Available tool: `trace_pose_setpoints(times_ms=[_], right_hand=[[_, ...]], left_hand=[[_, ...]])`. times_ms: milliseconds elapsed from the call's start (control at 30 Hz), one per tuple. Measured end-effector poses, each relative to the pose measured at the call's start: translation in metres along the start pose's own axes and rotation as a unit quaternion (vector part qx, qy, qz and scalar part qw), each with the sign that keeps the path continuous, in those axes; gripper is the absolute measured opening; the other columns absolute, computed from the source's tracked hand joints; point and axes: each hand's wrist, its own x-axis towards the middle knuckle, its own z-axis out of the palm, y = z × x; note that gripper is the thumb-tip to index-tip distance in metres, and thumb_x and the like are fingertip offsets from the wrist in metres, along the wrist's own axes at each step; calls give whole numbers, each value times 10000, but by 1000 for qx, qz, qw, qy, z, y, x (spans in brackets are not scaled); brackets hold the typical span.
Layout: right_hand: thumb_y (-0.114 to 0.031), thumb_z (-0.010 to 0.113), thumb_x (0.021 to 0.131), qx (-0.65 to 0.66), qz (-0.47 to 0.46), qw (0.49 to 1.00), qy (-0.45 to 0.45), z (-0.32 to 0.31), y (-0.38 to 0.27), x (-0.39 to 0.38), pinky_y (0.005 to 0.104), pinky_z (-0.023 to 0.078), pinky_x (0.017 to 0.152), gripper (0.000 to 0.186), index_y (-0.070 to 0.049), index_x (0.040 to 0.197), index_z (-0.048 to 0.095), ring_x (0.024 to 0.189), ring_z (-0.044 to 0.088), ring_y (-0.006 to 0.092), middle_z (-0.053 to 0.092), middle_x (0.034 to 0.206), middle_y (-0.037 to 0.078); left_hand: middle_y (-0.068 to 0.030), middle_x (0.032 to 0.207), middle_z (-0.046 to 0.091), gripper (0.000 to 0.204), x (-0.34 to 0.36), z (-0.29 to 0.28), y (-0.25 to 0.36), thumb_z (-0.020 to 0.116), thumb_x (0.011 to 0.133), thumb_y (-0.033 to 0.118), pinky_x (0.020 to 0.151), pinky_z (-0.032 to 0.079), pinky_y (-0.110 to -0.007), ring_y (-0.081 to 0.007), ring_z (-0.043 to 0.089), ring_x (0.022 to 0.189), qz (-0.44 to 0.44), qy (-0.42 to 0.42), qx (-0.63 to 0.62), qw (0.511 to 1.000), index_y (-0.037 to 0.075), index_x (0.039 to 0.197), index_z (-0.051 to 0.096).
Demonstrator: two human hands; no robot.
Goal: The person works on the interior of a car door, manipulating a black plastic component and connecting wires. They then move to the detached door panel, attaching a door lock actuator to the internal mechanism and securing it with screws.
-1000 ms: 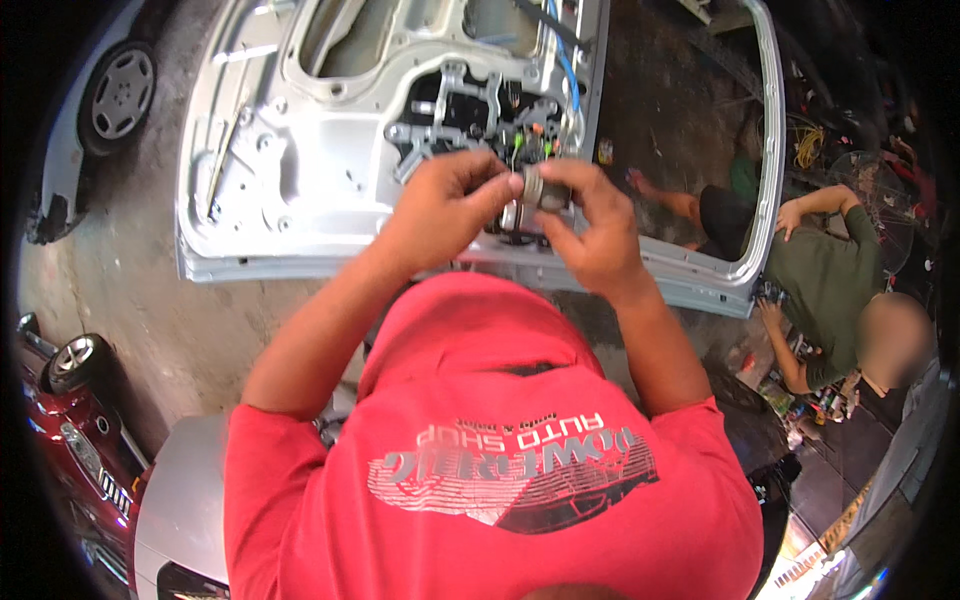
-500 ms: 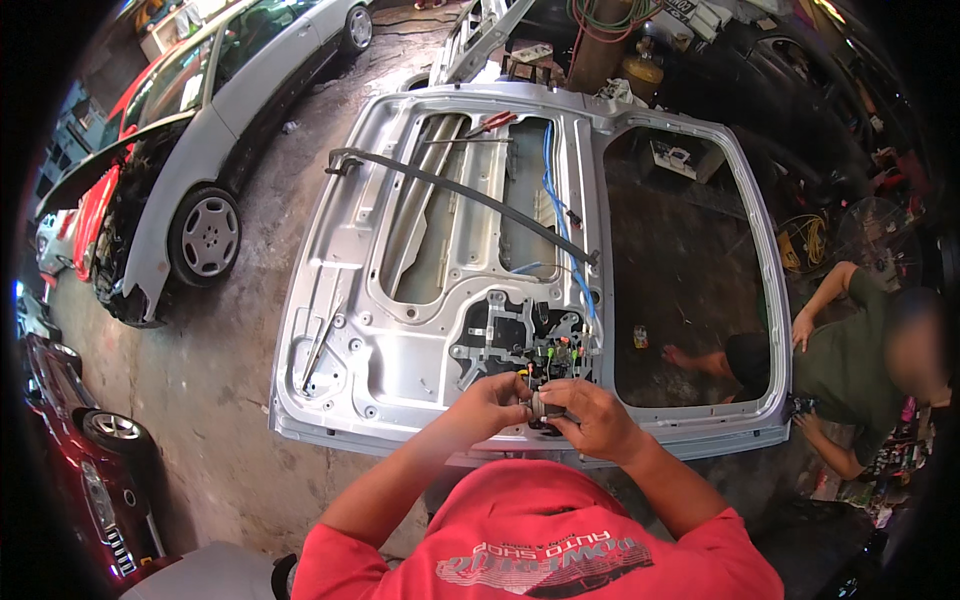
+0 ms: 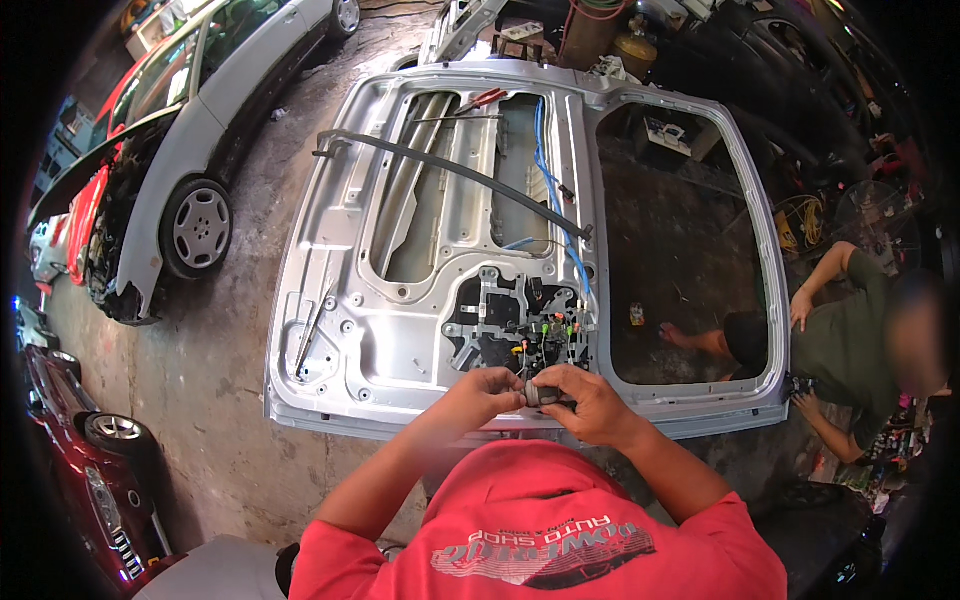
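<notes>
Both my hands are close together over the near edge of a silver car door (image 3: 390, 360) that lies flat. Between my fingertips is a small grey rounded part (image 3: 542, 393); its exact kind is too small to make out. My left hand (image 3: 482, 400) pinches its left side, and my right hand (image 3: 592, 402) is closed around its right side. Just beyond my fingers, a black latch mechanism (image 3: 545, 335) with green, orange and yellow clips sits on the door. A metal bracket plate (image 3: 490, 300) lies beside it.
Across the door lie a long dark strip (image 3: 450, 172), a red-handled screwdriver (image 3: 485, 98) and a blue cable (image 3: 543, 160). A person in a dark shirt (image 3: 840, 320) sits at the right by the window opening. A silver car (image 3: 190, 130) and a dark red car (image 3: 95, 480) stand at left.
The door and surroundings sit slightly higher in the view. My right hand has turned a little, and the grey part shows more plainly between my fingers.
</notes>
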Motion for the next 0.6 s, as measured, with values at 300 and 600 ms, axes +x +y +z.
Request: trace_pose_setpoints(times_ms=[300,600], right_hand=[[-89,768,984,165,159,973,6,2,-1,-8,355,610,834,382,-21,1339,645,867,733,190,738,996,110],[-172,704,1062,30,-77,994,66,7,-6,1,295,574,750,285,-18,1297,655,841,684,126,715,974,44]], left_hand=[[-40,751,646,273,-16,0,16,674,1087,273,677,501,-379,-156,604,733,157,40,262,951,5,1113,715],[-122,730,574,316,-21,1,0,626,1118,307,653,467,-392,-215,522,672,116,-12,88,989,7,1023,656]])
